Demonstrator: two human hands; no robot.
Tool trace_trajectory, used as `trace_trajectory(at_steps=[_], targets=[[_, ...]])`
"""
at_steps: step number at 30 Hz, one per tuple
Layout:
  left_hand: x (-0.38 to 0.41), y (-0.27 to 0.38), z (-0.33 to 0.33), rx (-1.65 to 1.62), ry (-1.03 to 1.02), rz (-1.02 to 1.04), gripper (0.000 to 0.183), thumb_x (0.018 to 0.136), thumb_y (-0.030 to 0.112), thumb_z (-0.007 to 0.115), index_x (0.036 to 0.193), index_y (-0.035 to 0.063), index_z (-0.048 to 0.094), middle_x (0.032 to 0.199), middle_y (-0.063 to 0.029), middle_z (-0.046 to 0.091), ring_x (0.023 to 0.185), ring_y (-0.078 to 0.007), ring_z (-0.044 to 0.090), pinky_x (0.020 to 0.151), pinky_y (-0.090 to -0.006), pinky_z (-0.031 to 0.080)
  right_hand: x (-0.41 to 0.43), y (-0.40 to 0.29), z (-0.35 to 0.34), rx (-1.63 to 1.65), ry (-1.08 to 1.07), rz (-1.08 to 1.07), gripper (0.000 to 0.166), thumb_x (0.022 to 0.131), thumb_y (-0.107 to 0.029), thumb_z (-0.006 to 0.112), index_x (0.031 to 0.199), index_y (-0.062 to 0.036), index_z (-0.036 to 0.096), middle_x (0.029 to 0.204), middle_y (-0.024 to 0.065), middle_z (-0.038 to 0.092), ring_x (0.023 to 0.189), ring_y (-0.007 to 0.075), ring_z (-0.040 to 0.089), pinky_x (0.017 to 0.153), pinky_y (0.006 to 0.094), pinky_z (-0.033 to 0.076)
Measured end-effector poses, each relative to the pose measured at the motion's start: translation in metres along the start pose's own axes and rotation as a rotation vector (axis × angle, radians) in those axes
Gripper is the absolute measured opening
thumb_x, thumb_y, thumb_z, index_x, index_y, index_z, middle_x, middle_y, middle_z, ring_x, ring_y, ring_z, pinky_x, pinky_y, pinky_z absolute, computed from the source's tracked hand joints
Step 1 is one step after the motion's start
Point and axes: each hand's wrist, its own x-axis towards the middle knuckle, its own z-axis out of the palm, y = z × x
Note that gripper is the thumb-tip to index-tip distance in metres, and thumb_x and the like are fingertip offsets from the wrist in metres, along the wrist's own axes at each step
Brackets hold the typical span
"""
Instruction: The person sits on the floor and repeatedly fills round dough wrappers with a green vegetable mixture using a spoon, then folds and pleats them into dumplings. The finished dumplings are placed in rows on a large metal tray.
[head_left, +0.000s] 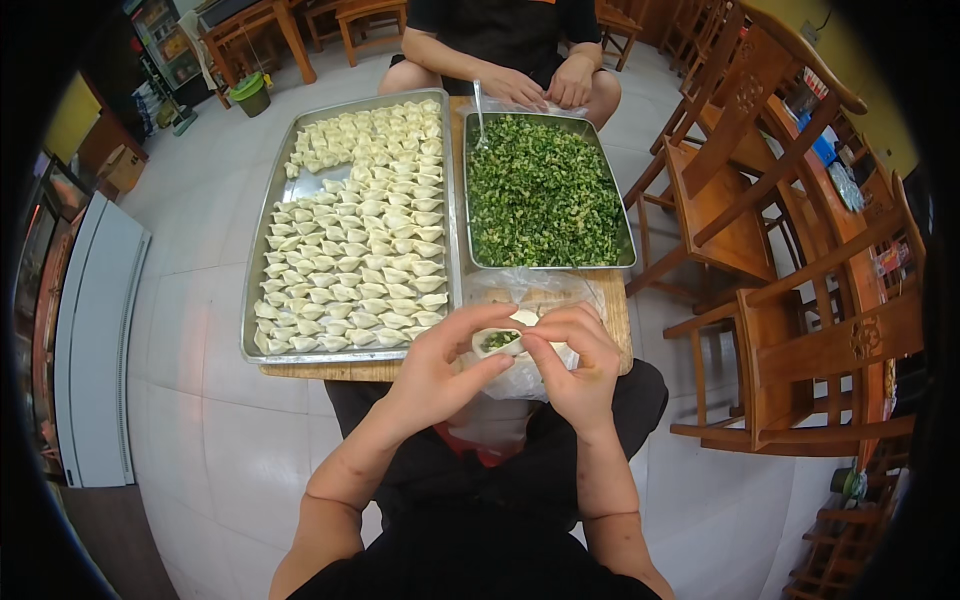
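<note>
Between my hands is a round dumpling wrapper (498, 342) with green filling inside, its rim partly folded up. My left hand (450, 361) curls around its left side. The fingertips of my right hand (576, 360) pinch its right edge. More pale wrappers (527, 316) lie behind on a clear plastic bag (517, 281), partly hidden by my fingers. A large metal tray (253, 300) at the left holds rows of folded dumplings (352, 247). Right of it, a smaller metal tray (635, 251) is full of chopped green filling (544, 195), with a metal spoon (480, 112) standing at its far left corner.
Both trays rest on a small wooden table (619, 300). Across it sits another person, whose hands (536, 84) are together behind the filling tray. Wooden chairs (720, 202) stand close on the right. A pale grey appliance (97, 345) is at the left, a green bucket (251, 95) far left.
</note>
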Motion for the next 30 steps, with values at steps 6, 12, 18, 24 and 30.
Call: trace_trajectory(at_steps=[6,12,18,24,30], targets=[[0.005,0.002,-0.008,0.219,-0.071,0.260,0.027,0.087,0.002,0.071,0.113,0.0023,0.067,0.117,-0.0133,0.068,0.110,-0.0262,0.064,0.095,-0.0359,0.050,-0.003,0.001,0.000,0.055,0.023,0.018,0.010,0.080,0.001,0.077,0.082,-0.0008,0.067,0.083,0.0072,0.066,0.080,0.0208,0.059,0.074,0.0318,0.046],[0.003,0.001,-0.005,0.232,-0.044,0.215,0.017,0.087,0.000,0.069,0.104,0.0026,0.070,0.113,-0.0122,0.069,0.106,-0.0251,0.065,0.092,-0.0346,0.051,-0.003,-0.003,-0.005,0.055,-0.028,-0.010,0.011,0.078,-0.001,0.079,0.083,-0.0024,0.069,0.084,0.0068,0.066,0.082,0.0204,0.059,0.075,0.0317,0.046],[0.000,0.000,-0.004,0.229,-0.011,0.244,0.013,0.088,-0.001,0.068,0.101,0.0019,0.071,0.111,-0.0115,0.067,0.102,-0.0243,0.065,0.089,-0.0335,0.051,0.001,-0.012,-0.010,0.098,-0.096,0.042,0.027,0.070,-0.001,0.084,0.096,-0.0035,0.076,0.088,0.0055,0.067,0.084,0.0190,0.058,0.075,0.0308,0.046],[-0.003,0.006,-0.002,0.368,0.050,0.332,0.015,0.086,-0.001,0.071,0.101,0.0020,0.068,0.112,-0.0114,0.061,0.101,-0.0239,0.061,0.087,-0.0334,0.051,-0.004,-0.008,-0.004,-0.007,-0.110,0.008,0.027,0.071,0.002,0.082,0.097,-0.0041,0.079,0.089,0.0048,0.068,0.086,0.0176,0.058,0.075,0.0287,0.046],[-0.011,-0.002,-0.003,0.160,0.107,0.283,0.019,0.085,-0.002,0.072,0.102,0.0022,0.068,0.111,-0.0114,0.061,0.098,-0.0230,0.063,0.081,-0.0305,0.054,-0.008,-0.006,-0.001,0.162,-0.090,0.116,0.018,0.077,0.004,0.078,0.093,-0.0023,0.078,0.089,0.0050,0.069,0.086,0.0166,0.059,0.077,0.0284,0.046]])
